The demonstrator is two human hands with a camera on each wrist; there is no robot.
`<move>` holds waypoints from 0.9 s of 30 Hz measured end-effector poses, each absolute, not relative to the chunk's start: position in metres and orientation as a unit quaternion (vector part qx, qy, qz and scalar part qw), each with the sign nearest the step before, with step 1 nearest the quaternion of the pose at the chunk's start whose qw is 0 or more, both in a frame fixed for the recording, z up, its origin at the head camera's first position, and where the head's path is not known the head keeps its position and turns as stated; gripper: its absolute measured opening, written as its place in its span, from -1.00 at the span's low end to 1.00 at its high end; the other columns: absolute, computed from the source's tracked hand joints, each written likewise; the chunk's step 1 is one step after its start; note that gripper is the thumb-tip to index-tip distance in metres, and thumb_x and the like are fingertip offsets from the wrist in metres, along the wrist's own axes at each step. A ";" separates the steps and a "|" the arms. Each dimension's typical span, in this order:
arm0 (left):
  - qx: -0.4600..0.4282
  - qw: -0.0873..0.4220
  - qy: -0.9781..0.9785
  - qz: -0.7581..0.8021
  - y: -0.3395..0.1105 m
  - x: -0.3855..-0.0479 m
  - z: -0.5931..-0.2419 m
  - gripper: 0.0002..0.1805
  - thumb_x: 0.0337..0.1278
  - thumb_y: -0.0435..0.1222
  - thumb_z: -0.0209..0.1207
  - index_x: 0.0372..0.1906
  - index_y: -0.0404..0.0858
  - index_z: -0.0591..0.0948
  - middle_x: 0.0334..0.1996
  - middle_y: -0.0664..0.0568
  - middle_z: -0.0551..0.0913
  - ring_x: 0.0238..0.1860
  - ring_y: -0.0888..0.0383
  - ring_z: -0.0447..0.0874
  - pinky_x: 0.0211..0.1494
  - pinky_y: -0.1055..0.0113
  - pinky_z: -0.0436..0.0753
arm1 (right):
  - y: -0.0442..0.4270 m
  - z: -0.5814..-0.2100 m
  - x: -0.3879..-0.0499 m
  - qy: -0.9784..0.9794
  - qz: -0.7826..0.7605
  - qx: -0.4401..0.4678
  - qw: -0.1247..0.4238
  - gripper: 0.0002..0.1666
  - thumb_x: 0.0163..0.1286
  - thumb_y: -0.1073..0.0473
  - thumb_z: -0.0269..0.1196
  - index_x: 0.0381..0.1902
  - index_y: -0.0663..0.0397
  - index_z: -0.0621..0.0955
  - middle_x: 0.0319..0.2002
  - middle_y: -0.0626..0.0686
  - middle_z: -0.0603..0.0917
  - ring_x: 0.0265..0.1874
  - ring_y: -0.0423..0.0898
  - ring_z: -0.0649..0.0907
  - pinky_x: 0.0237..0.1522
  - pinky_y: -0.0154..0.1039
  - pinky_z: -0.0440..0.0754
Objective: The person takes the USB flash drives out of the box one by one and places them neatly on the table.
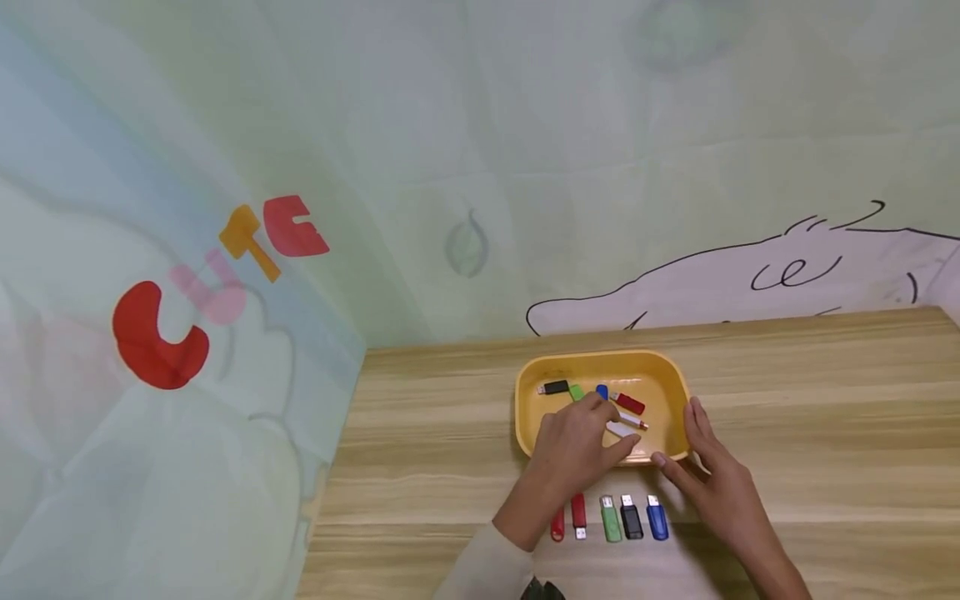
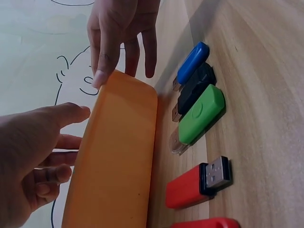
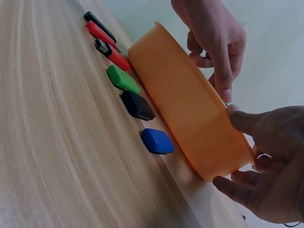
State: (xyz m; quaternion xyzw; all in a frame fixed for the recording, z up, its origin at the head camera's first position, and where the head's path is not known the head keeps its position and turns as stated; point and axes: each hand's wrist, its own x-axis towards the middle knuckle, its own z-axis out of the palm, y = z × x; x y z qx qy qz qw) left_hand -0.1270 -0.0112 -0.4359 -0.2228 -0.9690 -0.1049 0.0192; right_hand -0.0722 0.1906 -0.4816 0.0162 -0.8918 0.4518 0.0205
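My left hand (image 1: 573, 442) reaches into a yellow plastic tray (image 1: 670, 367), fingers loosely bent, thumb pointing out over the front wall. White USB sticks (image 1: 621, 430) lie under its fingertips; none shows between the fingers. My right hand (image 1: 723, 492) holds the tray's front right corner, with the thumb at the front rim and the fingers along the right wall. Around the left hand in the tray are a black USB stick (image 1: 555, 387), a red one (image 1: 628, 403), a blue one (image 1: 602, 390) and a green one (image 1: 576, 392), the last two partly hidden.
In front of the tray several USB sticks lie in a row: red (image 1: 578, 515), green (image 1: 611, 520), black (image 1: 631, 518) and blue (image 1: 657, 518). The left forearm covers the row's left end, where the right wrist view shows a dark stick (image 3: 99, 25). Behind the wooden table (image 1: 420, 433) hangs a printed cloth (image 1: 420, 167).
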 end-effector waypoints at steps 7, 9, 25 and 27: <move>-0.205 0.001 -0.975 -0.084 -0.007 -0.133 -0.438 -0.52 0.27 0.25 0.35 -0.02 -0.04 0.76 -0.31 0.22 0.54 -0.43 0.31 0.41 -0.46 0.52 0.37 | 0.190 -0.480 -0.073 -0.891 0.453 0.015 0.018 0.04 0.48 -0.03 0.40 0.66 0.21 0.12 0.70 0.25 0.01 0.55 0.44 0.29 0.18 -0.02 0.51; -0.200 -0.006 -0.977 -0.078 -0.006 -0.135 -0.439 -0.51 0.26 0.25 0.36 -0.03 -0.04 0.76 -0.31 0.21 0.54 -0.43 0.31 0.42 -0.46 0.51 0.38 | 0.191 -0.480 -0.073 -0.890 0.455 0.015 0.012 0.05 0.48 -0.03 0.40 0.66 0.21 0.11 0.70 0.24 0.00 0.56 0.44 0.28 0.19 -0.02 0.51; -0.155 -0.047 -0.986 -0.043 0.010 -0.145 -0.444 -0.44 0.19 0.34 0.34 -0.17 -0.08 0.75 -0.37 0.17 0.51 -0.46 0.27 0.44 -0.50 0.49 0.41 | 0.192 -0.480 -0.071 -0.886 0.462 0.014 0.017 0.06 0.46 -0.04 0.42 0.65 0.21 0.13 0.70 0.23 0.01 0.55 0.44 0.30 0.17 -0.06 0.50; -0.140 -0.056 -0.987 -0.049 0.012 -0.146 -0.445 -0.45 0.17 0.33 0.37 -0.23 -0.09 0.74 -0.40 0.16 0.50 -0.49 0.27 0.44 -0.52 0.47 0.39 | 0.191 -0.481 -0.071 -0.886 0.464 0.015 0.016 0.05 0.47 -0.04 0.42 0.65 0.23 0.13 0.70 0.24 0.01 0.54 0.46 0.30 0.17 -0.04 0.51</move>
